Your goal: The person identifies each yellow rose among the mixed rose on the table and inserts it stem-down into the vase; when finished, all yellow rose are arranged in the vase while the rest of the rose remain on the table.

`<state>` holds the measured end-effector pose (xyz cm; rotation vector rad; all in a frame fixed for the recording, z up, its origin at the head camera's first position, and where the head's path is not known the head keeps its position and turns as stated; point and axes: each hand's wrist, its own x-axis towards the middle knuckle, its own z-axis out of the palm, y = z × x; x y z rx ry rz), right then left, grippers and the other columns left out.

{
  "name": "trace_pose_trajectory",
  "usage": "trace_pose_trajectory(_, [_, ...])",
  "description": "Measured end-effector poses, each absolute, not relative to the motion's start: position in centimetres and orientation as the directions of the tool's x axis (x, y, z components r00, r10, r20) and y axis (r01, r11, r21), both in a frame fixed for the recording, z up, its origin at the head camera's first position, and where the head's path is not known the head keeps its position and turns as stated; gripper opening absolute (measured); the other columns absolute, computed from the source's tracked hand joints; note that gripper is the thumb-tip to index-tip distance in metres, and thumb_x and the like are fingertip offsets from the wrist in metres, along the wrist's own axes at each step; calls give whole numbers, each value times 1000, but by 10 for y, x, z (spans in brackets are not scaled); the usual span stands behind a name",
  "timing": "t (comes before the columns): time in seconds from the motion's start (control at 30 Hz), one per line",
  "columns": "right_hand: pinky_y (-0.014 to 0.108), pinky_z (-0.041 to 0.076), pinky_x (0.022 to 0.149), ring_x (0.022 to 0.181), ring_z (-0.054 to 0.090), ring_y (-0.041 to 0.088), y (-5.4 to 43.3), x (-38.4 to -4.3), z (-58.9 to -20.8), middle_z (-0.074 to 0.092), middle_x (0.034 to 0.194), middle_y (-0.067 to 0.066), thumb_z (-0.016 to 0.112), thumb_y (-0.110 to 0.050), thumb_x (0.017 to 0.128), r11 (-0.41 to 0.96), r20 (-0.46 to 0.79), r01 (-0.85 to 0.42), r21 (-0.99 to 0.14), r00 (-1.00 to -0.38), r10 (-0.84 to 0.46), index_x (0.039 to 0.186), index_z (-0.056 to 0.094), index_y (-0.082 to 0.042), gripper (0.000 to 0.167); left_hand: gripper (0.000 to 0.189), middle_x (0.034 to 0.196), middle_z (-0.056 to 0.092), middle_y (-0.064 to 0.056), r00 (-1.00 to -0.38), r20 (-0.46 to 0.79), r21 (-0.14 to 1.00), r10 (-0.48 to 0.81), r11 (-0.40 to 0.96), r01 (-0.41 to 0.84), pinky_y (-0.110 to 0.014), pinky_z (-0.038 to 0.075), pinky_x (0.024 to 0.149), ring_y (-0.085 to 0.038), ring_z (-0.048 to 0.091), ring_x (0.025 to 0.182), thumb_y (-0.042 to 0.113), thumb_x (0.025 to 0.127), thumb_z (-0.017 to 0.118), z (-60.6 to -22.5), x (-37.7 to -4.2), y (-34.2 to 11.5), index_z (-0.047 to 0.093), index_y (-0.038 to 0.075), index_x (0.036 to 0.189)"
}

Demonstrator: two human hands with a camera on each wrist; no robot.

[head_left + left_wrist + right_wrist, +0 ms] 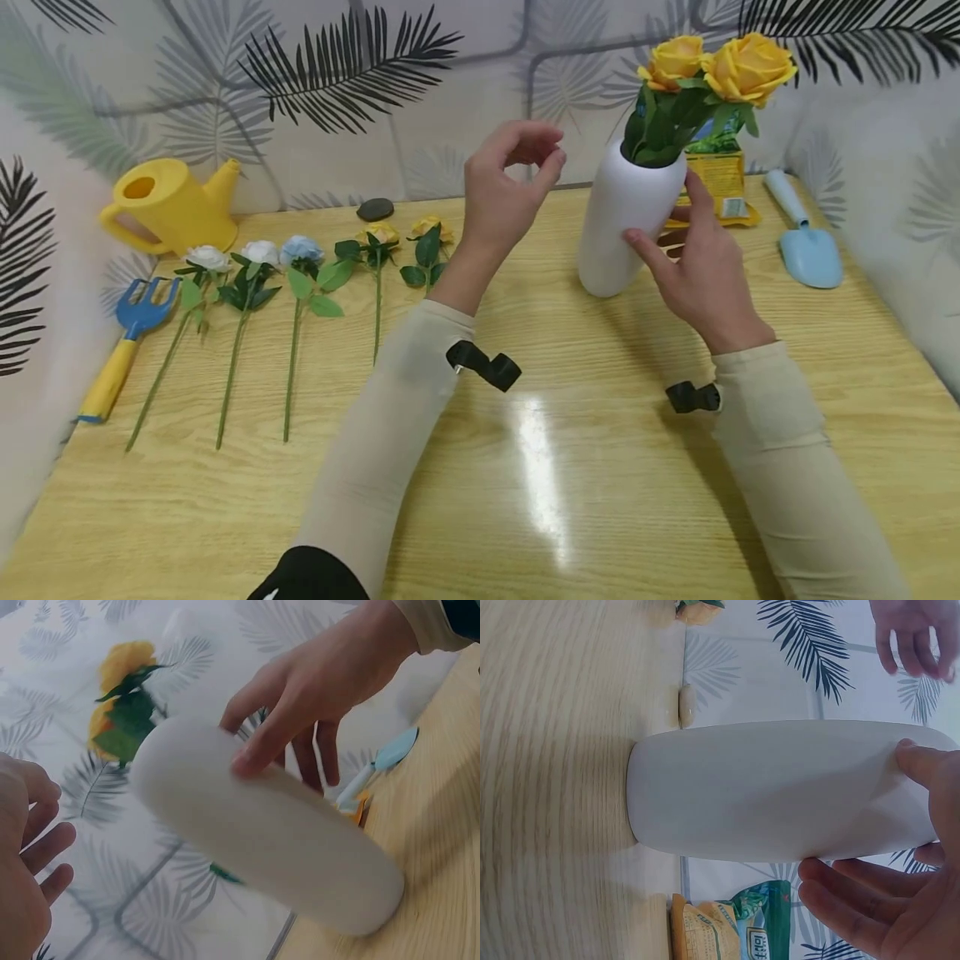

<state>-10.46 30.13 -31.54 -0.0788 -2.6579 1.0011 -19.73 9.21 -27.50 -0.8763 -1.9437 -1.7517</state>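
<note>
A tall white vase point(628, 221) stands on the wooden table, right of centre. Two yellow roses point(750, 68) with green leaves rise from its mouth. My right hand point(701, 271) grips the vase from its right side, with the thumb on the near face and the fingers spread along the side, as the right wrist view shows with the hand point(889, 900). Left of the vase, my left hand point(510, 175) is raised in the air, its fingers loosely bent and nothing between them. In the left wrist view this hand point(26, 855) is apart from the vase point(262, 825).
On the left lie white roses point(260, 252), a blue rose point(302, 250), yellow roses point(378, 233) and a blue-yellow hand fork point(135, 333). A yellow watering can point(176, 208) and dark stone point(375, 209) stand behind. Right of the vase are a yellow-green packet point(716, 183) and blue trowel point(810, 254).
</note>
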Motion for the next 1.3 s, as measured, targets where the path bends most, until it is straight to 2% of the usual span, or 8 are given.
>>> trace_pose_trajectory(0.13, [59, 53, 92, 107, 66, 47, 301, -105, -315, 57, 137, 30, 64, -41, 98, 752, 261, -62, -656, -954, 150, 162, 9, -17, 87, 16, 100, 69, -23, -778, 614, 782, 134, 34, 623, -22, 53, 84, -24, 67, 88, -4, 91, 69, -284, -197, 66, 68, -9, 106])
trace_pose_trajectory(0.37, [59, 53, 93, 108, 66, 47, 302, -102, -314, 56, 137, 30, 63, -43, 98, 756, 241, -38, -654, -957, 161, 162, 7, -18, 88, 16, 97, 68, -25, -839, 544, 837, 34, 43, 545, -22, 53, 80, -1, 62, 80, -5, 90, 69, -307, -191, 26, 67, -11, 105])
trace_pose_trajectory(0.47, [59, 53, 94, 108, 66, 47, 303, -102, -314, 56, 137, 30, 63, -44, 98, 757, 241, -35, -653, -956, 164, 162, 8, -19, 88, 15, 94, 68, -21, -865, 502, 863, -3, 63, 501, -20, 53, 78, 2, 61, 78, -5, 90, 69, -317, -187, 12, 67, -11, 103])
trace_pose_trajectory(0.67, [59, 53, 94, 109, 65, 47, 302, -103, -314, 56, 138, 29, 62, -45, 98, 751, 236, -34, -660, -958, 164, 162, 7, -20, 88, 13, 88, 67, -8, -930, 361, 922, -65, 175, 346, -20, 51, 76, -4, 60, 78, -2, 90, 69, -331, -177, -11, 69, -6, 102])
trace_pose_trajectory(0.83, [59, 53, 94, 109, 66, 47, 300, -104, -315, 56, 138, 29, 62, -46, 98, 751, 240, -39, -660, -957, 161, 162, 7, -20, 88, 15, 97, 69, -15, -978, 203, 925, -58, 339, 172, -27, 51, 78, -18, 61, 83, 4, 92, 67, -338, -171, -24, 71, -3, 104])
trace_pose_trajectory(0.97, [59, 53, 94, 109, 66, 47, 299, -105, -315, 56, 138, 29, 62, -46, 98, 751, 239, -38, -659, -957, 161, 162, 8, -20, 88, 19, 100, 68, -14, -996, 86, 893, -19, 446, 69, -36, 52, 83, -27, 63, 89, 6, 93, 65, -343, -169, -29, 70, -2, 109])
trace_pose_trajectory(1.17, [59, 53, 93, 109, 66, 47, 299, -105, -315, 56, 138, 29, 62, -45, 98, 755, 247, -44, -655, -956, 158, 162, 8, -19, 88, 19, 99, 68, -13, -1000, -6, 825, 22, 565, 8, -44, 53, 86, -30, 66, 93, 7, 92, 64, -351, -167, -31, 68, -1, 109])
trace_pose_trajectory(1.3, [59, 53, 93, 109, 66, 47, 299, -104, -315, 56, 138, 29, 62, -44, 98, 753, 250, -47, -656, -955, 158, 162, 7, -20, 88, 20, 102, 69, -15, -999, -22, 802, 30, 598, 0, -46, 53, 85, -31, 66, 95, 8, 92, 65, -353, -168, -32, 69, 0, 110])
